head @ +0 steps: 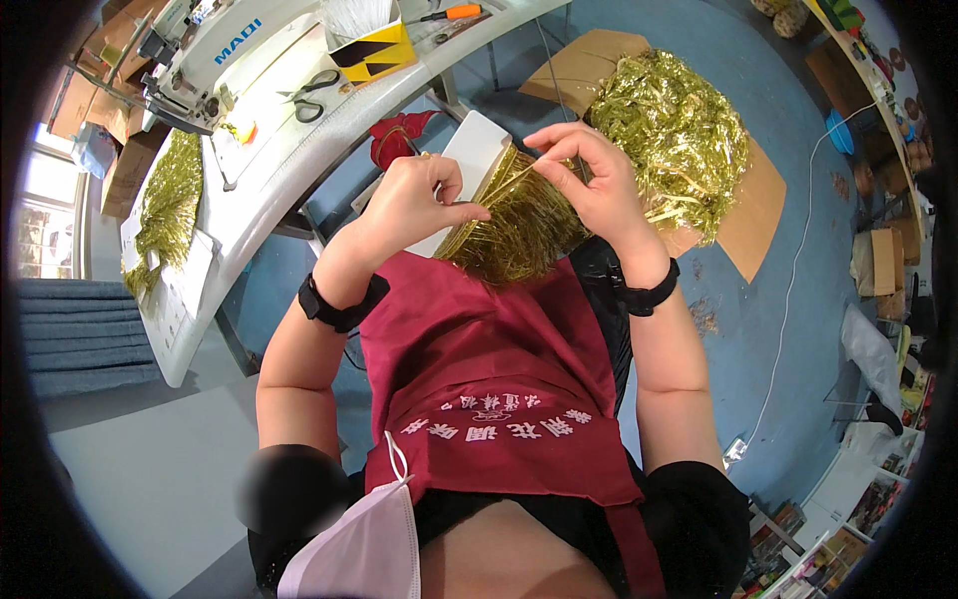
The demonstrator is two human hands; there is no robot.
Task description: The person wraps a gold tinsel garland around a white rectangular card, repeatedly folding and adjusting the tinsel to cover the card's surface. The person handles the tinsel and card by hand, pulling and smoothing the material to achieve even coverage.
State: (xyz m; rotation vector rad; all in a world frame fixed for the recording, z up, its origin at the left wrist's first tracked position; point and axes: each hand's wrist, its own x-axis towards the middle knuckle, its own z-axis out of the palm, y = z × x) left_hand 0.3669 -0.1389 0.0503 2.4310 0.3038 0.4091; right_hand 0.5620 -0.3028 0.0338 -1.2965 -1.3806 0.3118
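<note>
A bundle of gold tinsel fringe hangs over the edge of a white board above my lap. My left hand is at the board's left side, its thumb and bent fingers at one end of a thin gold strand or band along the fringe's top. The thumb and index finger of my right hand pinch the other end of that strand, higher and to the right. The lower part of the board is hidden behind my left hand and the fringe.
A white sewing machine, black-handled scissors and a yellow and black box are on the curved white table. More gold fringe lies at its left end. A large tinsel heap rests on cardboard on the right. A white cable crosses the floor.
</note>
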